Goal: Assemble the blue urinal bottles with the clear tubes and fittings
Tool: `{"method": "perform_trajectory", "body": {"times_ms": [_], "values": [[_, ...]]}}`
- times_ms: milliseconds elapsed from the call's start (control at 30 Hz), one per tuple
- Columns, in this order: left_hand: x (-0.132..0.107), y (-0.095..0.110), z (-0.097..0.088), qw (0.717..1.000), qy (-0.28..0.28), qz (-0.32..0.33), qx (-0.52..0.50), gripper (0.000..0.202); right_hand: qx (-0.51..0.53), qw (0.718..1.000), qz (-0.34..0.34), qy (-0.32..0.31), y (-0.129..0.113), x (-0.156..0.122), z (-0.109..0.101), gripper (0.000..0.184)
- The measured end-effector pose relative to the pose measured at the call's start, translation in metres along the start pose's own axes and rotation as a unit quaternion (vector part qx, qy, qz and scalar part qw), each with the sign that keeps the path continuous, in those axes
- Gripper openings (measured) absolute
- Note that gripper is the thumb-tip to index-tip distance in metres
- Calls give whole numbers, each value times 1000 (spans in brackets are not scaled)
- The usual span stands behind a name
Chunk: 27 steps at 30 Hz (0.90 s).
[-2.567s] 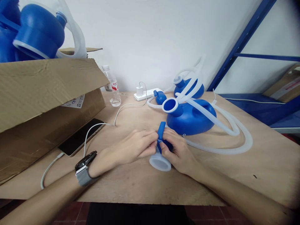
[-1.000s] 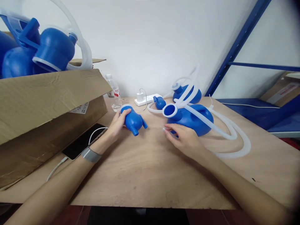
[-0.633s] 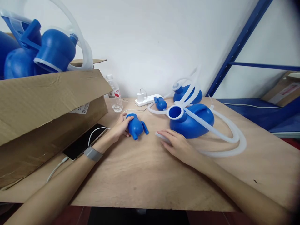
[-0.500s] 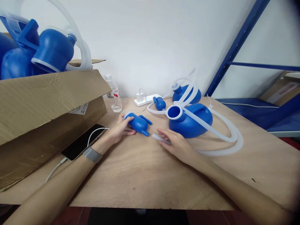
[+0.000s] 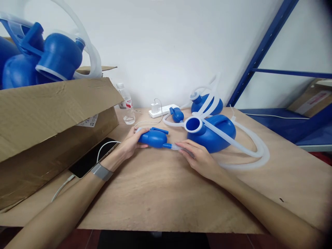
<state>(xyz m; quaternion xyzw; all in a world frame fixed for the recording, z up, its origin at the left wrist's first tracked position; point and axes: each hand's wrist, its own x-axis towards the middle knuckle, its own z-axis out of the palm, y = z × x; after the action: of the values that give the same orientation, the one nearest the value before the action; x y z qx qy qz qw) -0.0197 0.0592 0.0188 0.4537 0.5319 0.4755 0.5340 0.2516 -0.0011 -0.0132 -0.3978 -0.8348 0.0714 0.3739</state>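
My left hand [image 5: 133,142] is closed around the wide end of a small blue plastic urinal head [image 5: 155,138], which has a handle on top and a narrow spout. My right hand [image 5: 196,154] pinches the end of a clear plastic hose [image 5: 175,147]. The hose end meets the spout tip; how far it sits over the spout I cannot tell. Right behind my right hand lies a large blue bottle [image 5: 214,136] with a white-rimmed round mouth. The hose runs from under my right hand in loops to the right of this bottle.
An open cardboard box [image 5: 64,114] with blue bottles stands at left. Beside it lie a phone [image 5: 90,159] with a cable and a water bottle [image 5: 127,105]. A power strip [image 5: 166,110], another blue head [image 5: 176,114] and a second blue bottle [image 5: 207,103] are near the wall.
The blue head has turned so its spout points right. My right hand has brought the hose end up against the spout, where a gap was before.
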Motion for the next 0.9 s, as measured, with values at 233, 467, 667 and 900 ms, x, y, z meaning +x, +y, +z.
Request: {"method": "perform_trajectory", "body": {"times_ms": [233, 467, 667, 900], "values": [[-7, 3, 7, 992, -65, 54, -90, 39, -10, 998, 1, 69, -14, 5, -9, 30], [-8, 8, -6, 982, -145, 116, -18, 59, -129, 990, -13, 55, -9, 2, -13, 31], [-11, 11, -12, 978, -146, 147, -6, 99, -247, 965, -71, 56, -6, 1, -17, 33], [-10, 5, -10, 957, -116, 237, 119, 94, -295, 941, -150, 70, 0, -3, -17, 31]]}}
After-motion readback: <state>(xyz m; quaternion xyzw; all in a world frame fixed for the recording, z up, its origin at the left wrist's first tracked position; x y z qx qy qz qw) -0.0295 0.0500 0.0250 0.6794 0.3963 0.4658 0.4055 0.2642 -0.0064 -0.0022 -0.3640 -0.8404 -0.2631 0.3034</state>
